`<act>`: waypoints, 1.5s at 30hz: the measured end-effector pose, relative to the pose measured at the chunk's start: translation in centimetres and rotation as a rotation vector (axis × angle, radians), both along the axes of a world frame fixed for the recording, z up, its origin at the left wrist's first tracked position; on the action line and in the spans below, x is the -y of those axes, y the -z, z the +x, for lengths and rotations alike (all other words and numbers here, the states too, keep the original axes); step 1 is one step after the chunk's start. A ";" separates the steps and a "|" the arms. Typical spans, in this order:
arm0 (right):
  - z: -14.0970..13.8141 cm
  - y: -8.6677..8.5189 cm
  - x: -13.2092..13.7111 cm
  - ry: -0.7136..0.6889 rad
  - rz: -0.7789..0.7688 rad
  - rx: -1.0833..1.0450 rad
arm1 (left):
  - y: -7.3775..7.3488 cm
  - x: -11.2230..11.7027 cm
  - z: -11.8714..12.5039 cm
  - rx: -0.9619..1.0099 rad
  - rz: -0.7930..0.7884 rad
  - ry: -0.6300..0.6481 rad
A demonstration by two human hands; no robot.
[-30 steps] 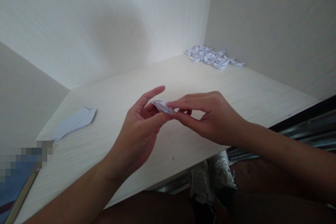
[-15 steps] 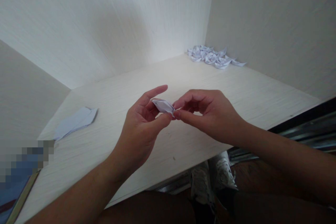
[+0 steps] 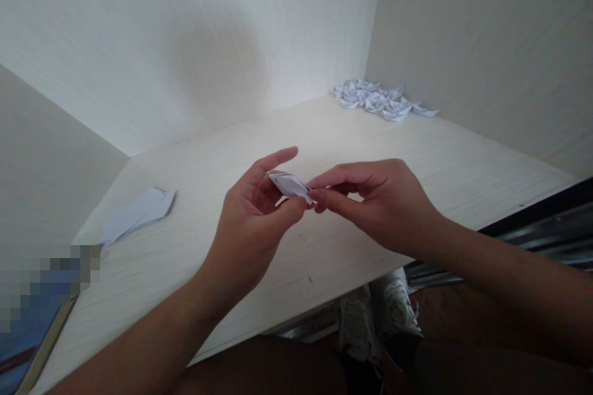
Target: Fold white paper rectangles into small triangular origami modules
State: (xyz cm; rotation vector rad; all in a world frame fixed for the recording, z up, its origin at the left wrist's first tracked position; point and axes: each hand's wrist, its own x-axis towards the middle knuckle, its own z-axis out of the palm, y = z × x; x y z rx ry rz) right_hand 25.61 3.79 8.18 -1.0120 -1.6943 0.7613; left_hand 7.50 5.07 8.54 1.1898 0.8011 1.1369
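Note:
A small piece of folded white paper (image 3: 290, 186) is held above the table between my two hands. My left hand (image 3: 254, 216) pinches it at its lower edge with the thumb, fingers behind it and the index finger stretched out away from it. The thumb and index finger of my right hand (image 3: 370, 197) grip the paper's right tip. Part of the paper is hidden behind the thumbs and fingers.
Several folded white paper boats (image 3: 375, 99) lie heaped in the far right corner against the panels. A stack of white paper sheets (image 3: 139, 213) lies at the left. The pale table (image 3: 222, 160) has panels on its far and side edges. Shoes (image 3: 396, 305) show below the front edge.
My right fingers have straightened slightly and shifted a little right along the paper's tip. My left hand keeps nearly the same hold. The whole view has shifted slightly.

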 end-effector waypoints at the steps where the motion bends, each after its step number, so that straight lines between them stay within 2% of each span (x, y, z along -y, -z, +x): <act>1: 0.0 -0.1 0.0 0.004 0.008 0.015 | 0.0 0.0 0.0 0.002 0.002 0.002; 10: 0.0 -0.1 -0.1 -0.011 -0.068 -0.062 | 0.0 0.0 0.1 -0.006 0.032 0.007; 20: 0.6 -0.7 0.4 0.025 0.182 0.176 | 0.1 0.1 0.1 0.028 0.029 0.033; 30: 0.5 -1.0 0.4 0.049 0.249 0.229 | -0.1 0.1 0.1 0.041 0.045 0.057; 33: 0.5 -1.0 0.3 0.038 0.184 0.179 | 0.0 0.0 0.0 0.045 0.045 0.069; 39: 0.5 -0.4 0.0 -0.046 -0.106 -0.105 | -0.1 0.1 -0.1 0.050 0.035 0.116; 42: 0.5 -0.4 0.1 -0.077 -0.125 -0.155 | -0.2 0.2 -0.2 0.058 0.026 0.133; 45: 0.5 -0.5 0.3 -0.071 -0.078 -0.109 | -0.1 0.2 -0.3 0.065 0.015 0.145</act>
